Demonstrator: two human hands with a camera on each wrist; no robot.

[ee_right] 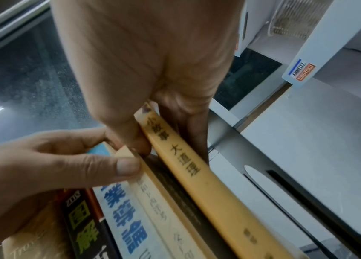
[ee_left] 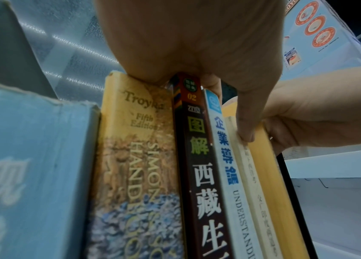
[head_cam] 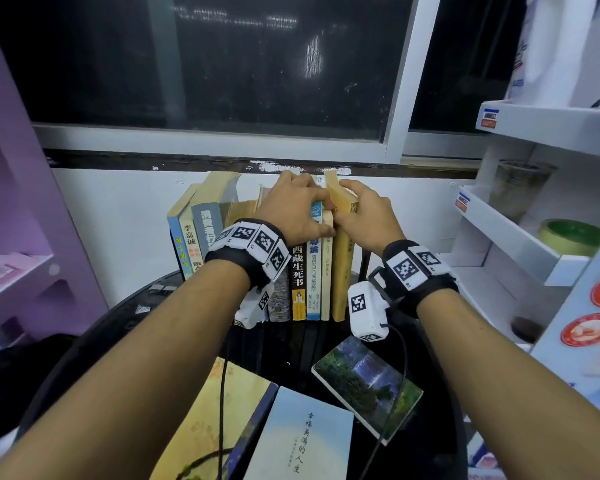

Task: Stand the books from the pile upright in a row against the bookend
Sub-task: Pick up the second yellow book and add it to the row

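Observation:
A row of upright books (head_cam: 298, 271) stands on the round black table (head_cam: 118, 327). My right hand (head_cam: 364, 216) pinches the top of the yellow book (head_cam: 342, 271) at the row's right end, thumb on its left face and fingers on its right; a narrow gap separates this yellow book (ee_right: 197, 175) from the thin cream book (ee_right: 152, 192). My left hand (head_cam: 297, 209) curls over the neighbouring books' tops, thumb on the cream book (ee_left: 248, 175). The black bookend (ee_left: 288, 184) stands just right of the yellow book. At the front lie a landscape-cover book (head_cam: 368, 386), a pale blue book (head_cam: 302, 438) and a yellow one (head_cam: 215, 420).
White shelves (head_cam: 520, 244) with a green tape roll (head_cam: 568, 237) and a glass (head_cam: 520, 188) stand close on the right. A purple shelf unit (head_cam: 32, 237) is on the left. Wall and dark window lie behind the row. Black cables hang from my wrists.

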